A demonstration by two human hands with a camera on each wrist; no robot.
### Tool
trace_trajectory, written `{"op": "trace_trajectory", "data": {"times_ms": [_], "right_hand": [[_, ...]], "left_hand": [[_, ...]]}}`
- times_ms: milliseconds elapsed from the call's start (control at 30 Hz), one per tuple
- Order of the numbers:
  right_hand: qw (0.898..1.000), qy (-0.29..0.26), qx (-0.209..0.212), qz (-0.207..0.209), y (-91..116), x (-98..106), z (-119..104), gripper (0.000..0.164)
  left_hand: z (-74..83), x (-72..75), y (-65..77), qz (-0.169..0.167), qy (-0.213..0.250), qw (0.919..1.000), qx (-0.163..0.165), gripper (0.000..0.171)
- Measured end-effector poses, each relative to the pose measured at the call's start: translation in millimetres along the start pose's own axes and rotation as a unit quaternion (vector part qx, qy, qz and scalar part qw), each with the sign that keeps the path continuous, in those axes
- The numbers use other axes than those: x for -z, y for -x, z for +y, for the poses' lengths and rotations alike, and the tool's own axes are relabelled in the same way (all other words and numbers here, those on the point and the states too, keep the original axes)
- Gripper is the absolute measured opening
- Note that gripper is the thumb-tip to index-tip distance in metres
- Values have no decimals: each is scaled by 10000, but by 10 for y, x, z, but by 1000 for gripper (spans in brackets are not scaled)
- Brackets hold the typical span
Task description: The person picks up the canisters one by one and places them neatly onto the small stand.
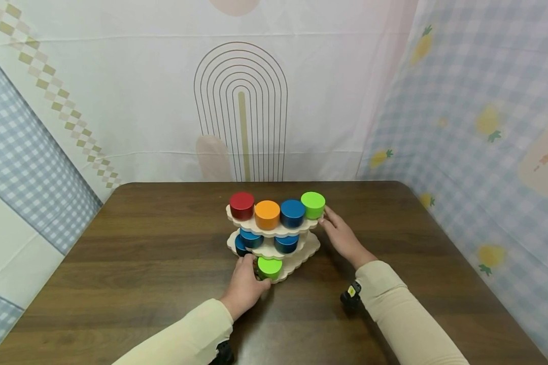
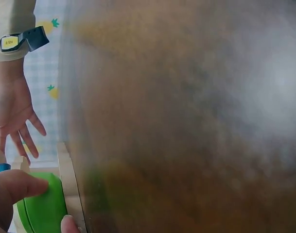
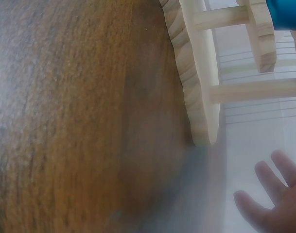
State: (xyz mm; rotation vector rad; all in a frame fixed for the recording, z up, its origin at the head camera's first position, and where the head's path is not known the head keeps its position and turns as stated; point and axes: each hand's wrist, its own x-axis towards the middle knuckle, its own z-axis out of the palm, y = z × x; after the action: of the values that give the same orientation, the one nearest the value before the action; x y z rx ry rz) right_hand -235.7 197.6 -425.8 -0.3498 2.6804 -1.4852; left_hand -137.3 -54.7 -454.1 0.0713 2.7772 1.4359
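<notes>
A tiered wooden stand (image 1: 300, 257) with scalloped shelves stands on the table. My left hand (image 1: 244, 288) is at its lower front, pinching a green cylinder (image 1: 270, 267) at the base tier. In the left wrist view the thumb (image 2: 28, 186) lies across the green cylinder, and a fingertip shows beside the base edge. My right hand (image 1: 342, 237) is at the stand's right end, its fingertips beside the upper shelf. Its fingers look spread and extended in the right wrist view. The top shelf carries red (image 1: 242, 206), orange (image 1: 267, 215), blue (image 1: 293, 213) and light green (image 1: 312, 205) cylinders.
Several blue cylinders (image 1: 286, 244) sit on the lower tiers, under the top shelf. The brown wooden table (image 1: 155, 243) extends around the stand. A white printed cloth (image 1: 141, 91) hangs behind, and a blue checked cloth (image 1: 475, 167) hangs on the right.
</notes>
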Motion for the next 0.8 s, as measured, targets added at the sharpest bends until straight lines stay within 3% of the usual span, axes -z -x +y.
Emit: {"op": "trace_trajectory", "data": {"times_ms": [167, 400, 633, 800], "right_hand": [[10000, -1, -28, -21, 6, 1, -2, 63], [9999, 67, -88, -39, 18, 8, -4, 65], [9994, 346, -82, 30, 108, 89, 31, 62], [9952, 970, 94, 54, 211, 213, 32, 63]], "left_hand": [[-15, -2, -16, 105, 31, 9999, -90, 36], [-52, 88, -6, 176, -111, 9997, -136, 32], [-120, 399, 3, 532, -669, 9963, -105, 32], [-202, 706, -33, 939, -1327, 9863, -294, 43]]}}
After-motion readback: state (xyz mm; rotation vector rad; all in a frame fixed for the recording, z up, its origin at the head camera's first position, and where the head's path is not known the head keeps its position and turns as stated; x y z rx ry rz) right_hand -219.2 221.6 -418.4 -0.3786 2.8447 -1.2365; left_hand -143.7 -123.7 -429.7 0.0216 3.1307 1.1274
